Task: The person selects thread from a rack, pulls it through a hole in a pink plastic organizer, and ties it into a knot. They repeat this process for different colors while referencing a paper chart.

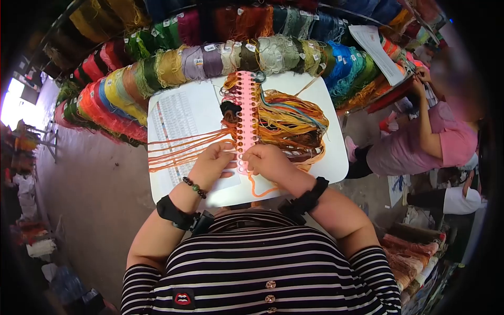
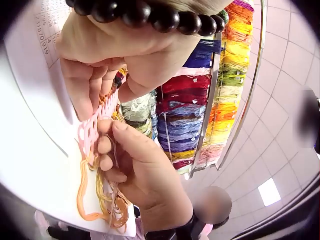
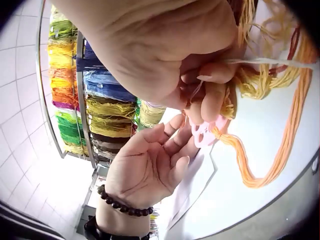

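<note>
A long pink thread holder point(image 1: 245, 121) with rows of holes lies on a white board, skeins knotted through it. My left hand point(image 1: 215, 160) is at its left edge, fingertips right at the strip; whether they pinch a thread I cannot tell. On the other side, my right hand point(image 1: 265, 161) pinches fine thread between thumb and fingers, close over the strip's near end. A looped orange skein point(image 3: 243, 159) hangs from that end. Mixed yellow, orange and brown skeins point(image 1: 294, 118) spread to the right. Several orange strands point(image 1: 178, 149) stretch left across a printed chart.
The white board point(image 1: 328, 170) carries the printed chart point(image 1: 173, 113) on its left. Behind it, racks of colourful thread hanks point(image 1: 191, 63) curve around. A person in a pink top point(image 1: 451, 131) stands at the right, near a hanging paper sheet point(image 1: 375, 50).
</note>
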A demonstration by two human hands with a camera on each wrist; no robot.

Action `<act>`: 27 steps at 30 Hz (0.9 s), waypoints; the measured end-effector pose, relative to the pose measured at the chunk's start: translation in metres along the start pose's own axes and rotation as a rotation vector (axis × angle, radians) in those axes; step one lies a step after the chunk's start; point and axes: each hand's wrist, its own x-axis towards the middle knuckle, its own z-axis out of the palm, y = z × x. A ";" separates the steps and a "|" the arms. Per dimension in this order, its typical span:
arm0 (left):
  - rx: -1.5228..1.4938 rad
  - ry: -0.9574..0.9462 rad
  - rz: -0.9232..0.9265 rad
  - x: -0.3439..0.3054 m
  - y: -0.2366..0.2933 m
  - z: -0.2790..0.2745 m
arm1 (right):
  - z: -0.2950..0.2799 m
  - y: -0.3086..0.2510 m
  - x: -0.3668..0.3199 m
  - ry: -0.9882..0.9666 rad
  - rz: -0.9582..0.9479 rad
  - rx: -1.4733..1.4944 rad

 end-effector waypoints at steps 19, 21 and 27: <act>0.056 0.002 0.238 0.014 -0.014 0.006 | -0.002 -0.034 0.005 0.013 -0.053 -0.510; 0.125 0.002 0.234 0.015 -0.012 0.007 | 0.000 -0.038 0.004 0.016 -0.070 -0.530; 0.342 0.031 0.359 0.018 -0.014 0.002 | 0.000 -0.014 0.008 -0.010 -0.016 -0.296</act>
